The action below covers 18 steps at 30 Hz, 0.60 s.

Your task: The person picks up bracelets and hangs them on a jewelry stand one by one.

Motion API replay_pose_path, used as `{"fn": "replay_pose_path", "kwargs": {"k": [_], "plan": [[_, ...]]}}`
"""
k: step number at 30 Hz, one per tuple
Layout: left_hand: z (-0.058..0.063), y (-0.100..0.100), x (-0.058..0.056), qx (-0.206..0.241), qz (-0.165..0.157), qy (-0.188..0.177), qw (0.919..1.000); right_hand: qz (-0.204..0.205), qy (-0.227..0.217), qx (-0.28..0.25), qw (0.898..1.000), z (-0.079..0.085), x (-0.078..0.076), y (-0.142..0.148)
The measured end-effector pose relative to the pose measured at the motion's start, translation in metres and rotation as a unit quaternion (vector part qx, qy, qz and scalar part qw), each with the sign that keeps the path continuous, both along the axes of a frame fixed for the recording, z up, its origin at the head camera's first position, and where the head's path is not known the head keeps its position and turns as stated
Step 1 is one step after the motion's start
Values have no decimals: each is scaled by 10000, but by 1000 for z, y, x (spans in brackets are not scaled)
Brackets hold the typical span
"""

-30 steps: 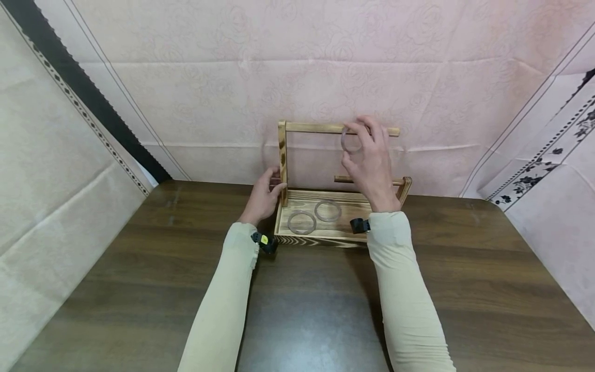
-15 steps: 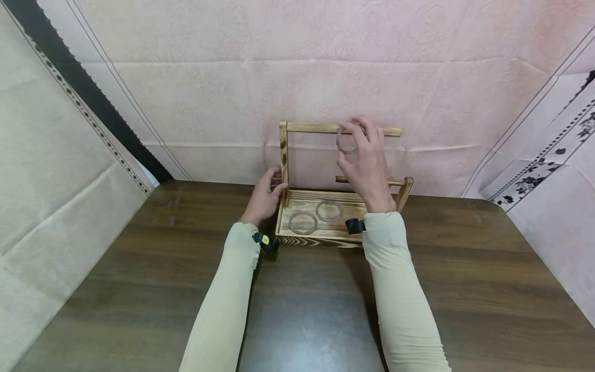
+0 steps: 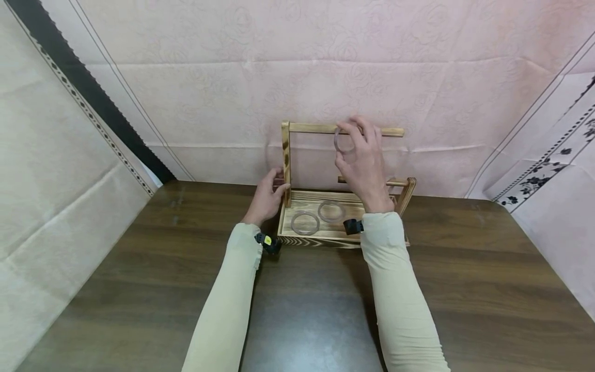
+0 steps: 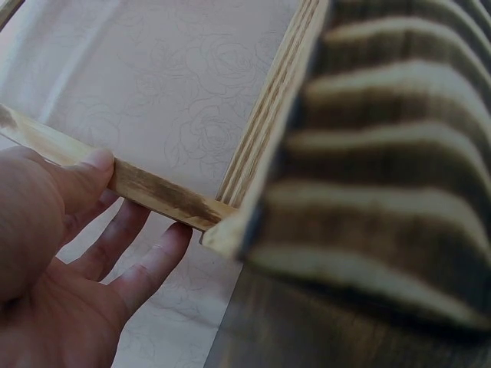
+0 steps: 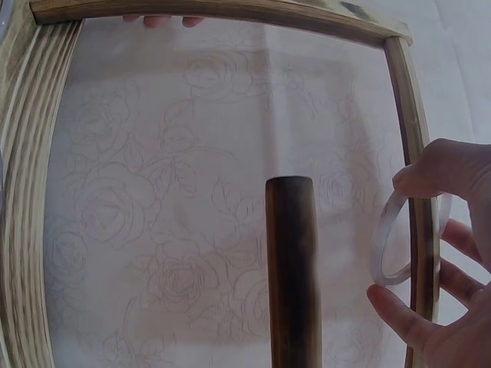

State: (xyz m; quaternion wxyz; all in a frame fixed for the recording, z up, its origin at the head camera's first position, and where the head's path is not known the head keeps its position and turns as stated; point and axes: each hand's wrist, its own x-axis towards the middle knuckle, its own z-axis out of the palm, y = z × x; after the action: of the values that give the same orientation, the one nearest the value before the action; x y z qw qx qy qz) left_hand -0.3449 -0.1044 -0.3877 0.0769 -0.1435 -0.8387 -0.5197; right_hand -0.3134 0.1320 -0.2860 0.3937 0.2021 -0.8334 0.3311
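My right hand (image 3: 366, 168) pinches a pale translucent bangle (image 5: 381, 238) between thumb and fingertips. In the right wrist view the bangle encircles the upper bar (image 5: 418, 153) of a wooden stand. My left hand (image 3: 265, 199) grips that stand's left upright post (image 3: 285, 165), thumb on the near side and fingers behind, as the left wrist view also shows. Two similar bangles lie flat in the stand's shallow tray (image 3: 355, 201): one at the front left (image 3: 305, 234), the other (image 3: 332, 221) a little behind and to its right.
A shorter lower rod (image 5: 291, 261) juts left from the stand's right post (image 3: 406, 195), its free end inward. The stand sits at the back of a dark wooden table (image 3: 311, 299), close to a pale patterned cloth backdrop (image 3: 297, 88). More cloth hangs at both sides.
My right hand has slid a little left along the upper bar with the bangle. The left hand keeps its grip on the post, and the bangles in the tray lie as before.
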Motion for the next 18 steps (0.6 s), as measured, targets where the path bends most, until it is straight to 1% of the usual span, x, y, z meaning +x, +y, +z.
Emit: {"fn": "replay_pose_path", "kwargs": {"k": [5, 18], "plan": [[0, 0, 0, 9, -2, -9, 10000, 92, 90, 28, 9999, 0, 0, -4], [0, 0, 1, 13, 7, -10, 10000, 111, 203, 206, 9995, -1, -2, -10]]}}
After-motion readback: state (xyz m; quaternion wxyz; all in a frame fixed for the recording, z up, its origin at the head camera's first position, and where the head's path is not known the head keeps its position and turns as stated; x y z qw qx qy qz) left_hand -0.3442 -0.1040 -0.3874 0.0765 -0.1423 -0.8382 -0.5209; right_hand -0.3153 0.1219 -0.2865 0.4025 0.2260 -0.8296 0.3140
